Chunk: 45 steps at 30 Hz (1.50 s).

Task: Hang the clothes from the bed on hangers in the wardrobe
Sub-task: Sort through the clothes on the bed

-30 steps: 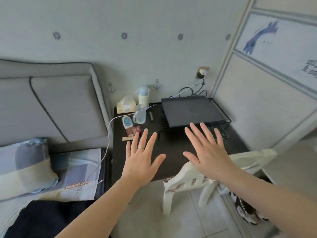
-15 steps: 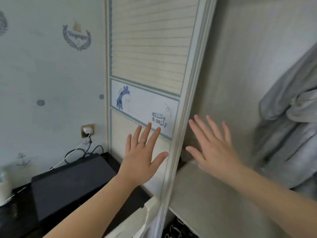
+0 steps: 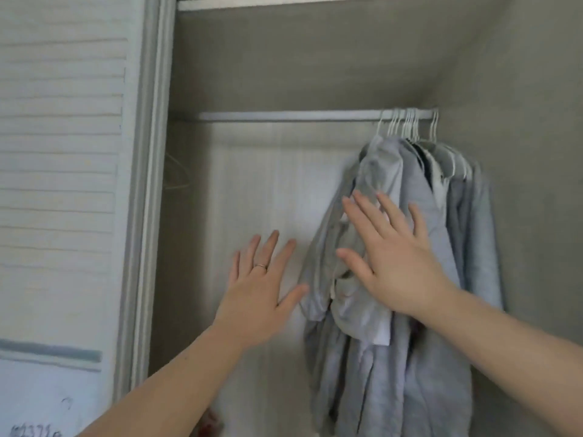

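The open wardrobe has a white rail (image 3: pixel 284 116) across its upper part. Several white hangers (image 3: pixel 407 123) bunch at the rail's right end, carrying grey clothes (image 3: pixel 426 310) that hang down to the bottom of the view. My left hand (image 3: pixel 258 288), with a ring on one finger, is raised with fingers spread in front of the pale back panel, holding nothing. My right hand (image 3: pixel 391 257) is also spread flat, in front of the leftmost grey garment; whether it touches the cloth is unclear. The bed is out of view.
The slatted sliding door (image 3: pixel 63 184) with its frame (image 3: pixel 148 216) stands at the left. An empty thin hanger (image 3: pixel 178 175) hangs in the shadow just inside the frame. The rail's left and middle stretch carries nothing. A shelf edge (image 3: pixel 315 1) runs along the top.
My view has swung right and up, from the bedside table past the sliding door to the wardrobe's inside. Both hands stay raised and spread; the right one now lies before the hanging clothes.
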Motion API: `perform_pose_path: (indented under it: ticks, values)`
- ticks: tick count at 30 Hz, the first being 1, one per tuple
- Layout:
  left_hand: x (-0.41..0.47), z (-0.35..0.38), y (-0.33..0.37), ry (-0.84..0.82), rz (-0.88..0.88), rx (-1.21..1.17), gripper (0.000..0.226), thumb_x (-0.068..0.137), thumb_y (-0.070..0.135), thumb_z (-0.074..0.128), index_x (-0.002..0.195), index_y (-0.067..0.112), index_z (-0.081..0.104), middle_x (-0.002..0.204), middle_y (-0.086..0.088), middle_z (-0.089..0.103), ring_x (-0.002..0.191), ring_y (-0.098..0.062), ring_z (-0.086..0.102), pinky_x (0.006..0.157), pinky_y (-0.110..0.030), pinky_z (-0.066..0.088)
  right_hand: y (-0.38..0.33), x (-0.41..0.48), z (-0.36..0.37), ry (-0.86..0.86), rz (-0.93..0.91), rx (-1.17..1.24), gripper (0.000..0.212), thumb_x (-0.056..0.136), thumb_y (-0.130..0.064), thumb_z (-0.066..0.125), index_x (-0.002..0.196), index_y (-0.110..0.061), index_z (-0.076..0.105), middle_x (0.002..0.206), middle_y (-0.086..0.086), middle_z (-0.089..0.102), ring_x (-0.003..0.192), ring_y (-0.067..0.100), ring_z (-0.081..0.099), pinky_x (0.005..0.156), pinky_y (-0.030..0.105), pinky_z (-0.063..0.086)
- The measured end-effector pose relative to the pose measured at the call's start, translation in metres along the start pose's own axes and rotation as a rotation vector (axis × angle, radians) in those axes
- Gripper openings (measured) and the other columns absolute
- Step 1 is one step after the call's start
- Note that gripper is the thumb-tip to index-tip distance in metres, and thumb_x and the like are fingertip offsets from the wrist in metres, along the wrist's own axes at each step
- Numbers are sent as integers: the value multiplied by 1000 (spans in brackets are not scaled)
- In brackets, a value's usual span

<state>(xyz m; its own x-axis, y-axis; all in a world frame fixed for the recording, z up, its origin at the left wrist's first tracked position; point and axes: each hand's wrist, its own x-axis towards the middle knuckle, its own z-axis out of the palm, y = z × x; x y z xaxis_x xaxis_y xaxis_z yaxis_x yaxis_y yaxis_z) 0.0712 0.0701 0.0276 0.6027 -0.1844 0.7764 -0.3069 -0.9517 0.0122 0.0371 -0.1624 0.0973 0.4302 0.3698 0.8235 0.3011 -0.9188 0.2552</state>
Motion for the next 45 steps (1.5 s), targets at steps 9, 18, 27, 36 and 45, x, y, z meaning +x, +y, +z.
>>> perform_pose_path:
  ticks: [9, 18, 27, 36, 45]
  values:
    - [158, 78, 23, 11, 164, -228, 89, 76, 83, -2, 156, 44, -7, 165, 14, -15, 151, -14, -20, 123, -44, -9, 97, 70, 4, 48, 209, -257, 78, 89, -68, 10, 156, -30, 15, 163, -9, 18, 150, 23, 12, 118, 57, 9]
    - [292, 125, 35, 2, 25, -636, 73, 96, 66, 36, 158, 38, 10, 168, 8, 3, 154, -21, 2, 123, -42, 8, 136, 155, -1, -27, 293, -426, 60, 96, -58, 29, 149, -30, 26, 148, -6, 43, 137, 23, 36, 113, 50, 20]
    - [351, 172, 63, -52, -29, -1151, 103, 70, 91, 40, 156, 37, 22, 162, 8, 30, 147, -20, 32, 119, -47, 29, 133, 214, 33, -139, 328, -745, 28, 95, -37, 44, 107, -18, 61, 119, 5, 55, 114, 29, 51, 86, 39, 29]
    - [360, 180, 72, -85, -21, -1255, 102, 70, 91, 36, 156, 40, 16, 163, 9, 27, 148, -20, 31, 119, -47, 28, 126, 235, 48, -126, 354, -852, 26, 92, -5, 47, 113, -10, 61, 117, 10, 64, 105, 34, 64, 72, 34, 38]
    - [352, 170, 68, -64, -6, -1246, 97, 74, 86, 33, 157, 39, 14, 164, 8, 23, 149, -21, 27, 120, -50, 26, 123, 238, 47, -28, 344, -725, 19, 94, -5, 42, 110, -8, 50, 107, 15, 60, 93, 38, 61, 67, 37, 38]
